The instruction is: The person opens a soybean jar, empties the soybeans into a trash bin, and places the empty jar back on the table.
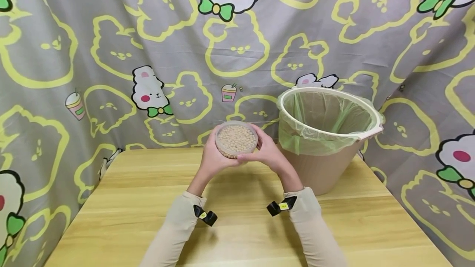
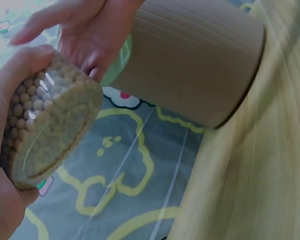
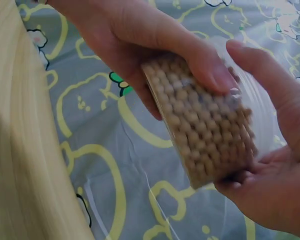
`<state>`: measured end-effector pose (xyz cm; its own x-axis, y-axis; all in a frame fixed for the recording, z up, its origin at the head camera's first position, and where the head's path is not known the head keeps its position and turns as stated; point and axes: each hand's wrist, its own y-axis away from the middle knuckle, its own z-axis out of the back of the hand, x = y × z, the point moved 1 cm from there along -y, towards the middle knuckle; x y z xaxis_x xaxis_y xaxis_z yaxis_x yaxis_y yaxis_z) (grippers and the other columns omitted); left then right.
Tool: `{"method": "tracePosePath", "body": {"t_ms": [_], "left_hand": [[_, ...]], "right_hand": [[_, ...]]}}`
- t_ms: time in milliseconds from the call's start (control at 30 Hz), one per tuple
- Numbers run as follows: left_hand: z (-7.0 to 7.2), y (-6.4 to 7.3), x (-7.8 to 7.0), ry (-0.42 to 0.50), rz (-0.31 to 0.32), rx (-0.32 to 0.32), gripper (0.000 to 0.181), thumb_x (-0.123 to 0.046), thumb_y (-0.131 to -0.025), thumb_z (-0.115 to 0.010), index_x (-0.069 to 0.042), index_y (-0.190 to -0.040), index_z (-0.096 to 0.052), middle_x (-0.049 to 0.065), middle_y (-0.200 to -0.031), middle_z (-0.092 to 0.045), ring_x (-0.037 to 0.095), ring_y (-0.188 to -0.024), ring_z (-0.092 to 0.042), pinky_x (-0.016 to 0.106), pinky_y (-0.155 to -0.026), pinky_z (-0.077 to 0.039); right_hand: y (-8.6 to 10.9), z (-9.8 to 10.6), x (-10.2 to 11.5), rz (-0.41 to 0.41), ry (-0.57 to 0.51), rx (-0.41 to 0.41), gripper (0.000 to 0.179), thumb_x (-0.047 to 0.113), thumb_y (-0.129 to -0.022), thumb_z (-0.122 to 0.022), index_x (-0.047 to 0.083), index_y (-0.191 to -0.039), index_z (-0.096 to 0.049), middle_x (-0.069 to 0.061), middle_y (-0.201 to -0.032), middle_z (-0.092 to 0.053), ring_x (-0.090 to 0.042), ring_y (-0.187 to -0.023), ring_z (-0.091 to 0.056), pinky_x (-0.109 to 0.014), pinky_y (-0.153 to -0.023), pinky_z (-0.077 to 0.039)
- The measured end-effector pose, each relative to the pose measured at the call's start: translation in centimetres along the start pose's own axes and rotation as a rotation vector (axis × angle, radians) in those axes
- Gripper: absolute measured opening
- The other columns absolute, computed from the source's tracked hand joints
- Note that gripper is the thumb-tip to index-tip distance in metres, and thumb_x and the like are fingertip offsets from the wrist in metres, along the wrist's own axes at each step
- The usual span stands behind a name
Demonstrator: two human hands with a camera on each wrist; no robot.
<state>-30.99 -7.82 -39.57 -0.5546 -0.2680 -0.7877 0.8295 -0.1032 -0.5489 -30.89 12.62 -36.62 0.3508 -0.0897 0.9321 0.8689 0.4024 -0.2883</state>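
Note:
A clear round jar of soybeans [image 1: 236, 139] is held up over the far part of the table by both hands. My left hand [image 1: 214, 155] grips its body from the left, and in the right wrist view the left thumb [image 3: 215, 75] lies across the side wall. My right hand [image 1: 271, 153] holds the jar's upper end from the right, with thumb and fingers around the translucent lid [image 3: 264, 112]. Pale round beans pack the jar. It is tilted, and its base [image 2: 60, 140] shows in the left wrist view.
A tall brownish bin [image 1: 315, 172] lined with a thin green bag [image 1: 308, 143] stands to the right of the hands. The wooden table [image 1: 148, 205] ends at a grey patterned curtain [image 1: 178, 48]. A black camera is strapped on each sleeve.

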Motion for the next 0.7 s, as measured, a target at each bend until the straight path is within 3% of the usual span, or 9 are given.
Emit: {"method": "tracePosePath", "body": {"t_ms": [133,267,467,700], "left_hand": [[-0.2,0.0,0.1,-0.027,-0.004,0.002,0.118,-0.023,-0.051,-0.101,-0.021,-0.152,-0.04,0.006,-0.143,-0.055,0.025,-0.13,-0.054,0.05,-0.111,-0.044],[0.0,0.1,0.3,-0.029,0.001,0.016,0.118,-0.021,-0.052,-0.101,-0.021,-0.153,-0.039,0.007,-0.143,-0.056,0.026,-0.131,-0.054,0.051,-0.111,-0.044],[0.5,0.5,0.5,0.011,0.011,0.064,0.119,-0.017,-0.052,-0.101,-0.02,-0.153,-0.039,0.007,-0.144,-0.055,0.027,-0.132,-0.054,0.05,-0.112,-0.044],[1.0,-0.1,0.9,0.049,0.002,0.138,0.117,-0.016,-0.054,-0.1,-0.019,-0.154,-0.039,0.008,-0.144,-0.054,0.027,-0.131,-0.054,0.051,-0.11,-0.045]], "right_hand": [[-0.3,-0.4,0.1,-0.006,0.073,-0.089,0.098,0.018,-0.066,-0.096,0.026,-0.15,-0.045,-0.003,-0.14,-0.057,-0.024,-0.125,-0.058,-0.046,-0.106,-0.048],[-0.3,-0.7,0.0,0.013,0.112,-0.135,0.095,0.02,-0.063,-0.098,0.025,-0.146,-0.05,-0.004,-0.134,-0.062,-0.024,-0.118,-0.06,-0.042,-0.101,-0.051],[0.0,-1.3,0.2,0.047,0.096,-0.142,0.093,0.02,-0.06,-0.1,0.021,-0.142,-0.055,-0.004,-0.129,-0.065,-0.023,-0.113,-0.062,-0.038,-0.096,-0.053],[-0.2,-0.7,0.4,0.048,0.12,-0.093,0.098,0.02,-0.061,-0.099,0.021,-0.146,-0.051,-0.002,-0.131,-0.064,-0.021,-0.116,-0.062,-0.037,-0.098,-0.052]]}}
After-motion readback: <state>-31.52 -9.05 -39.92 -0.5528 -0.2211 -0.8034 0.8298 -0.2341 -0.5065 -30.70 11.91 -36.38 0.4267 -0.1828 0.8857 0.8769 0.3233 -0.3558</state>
